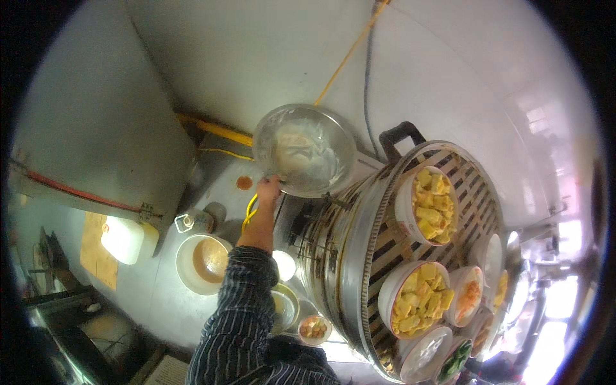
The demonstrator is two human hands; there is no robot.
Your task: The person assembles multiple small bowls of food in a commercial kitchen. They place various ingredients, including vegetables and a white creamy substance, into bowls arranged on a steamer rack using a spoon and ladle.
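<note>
My left hand [269,187], at the end of a striped sleeve [239,314], is closed on the near rim of a large round metal basin [340,151]. The basin leans with its inside toward me, and a whitish residue is smeared across its bottom. It is close to the grey wall, just left of a round metal steamer [350,224]. Below my forearm stands a white bucket [184,264] with brownish liquid in it. My right hand is out of view.
The steamer's slatted top [471,176] carries several bowls; two hold yellow chunks [433,205], others orange [469,300] and green food [455,359]. A black handle [401,136] juts from its far side. A white jug [130,240] stands left; a yellow cord [249,212] hangs by my wrist.
</note>
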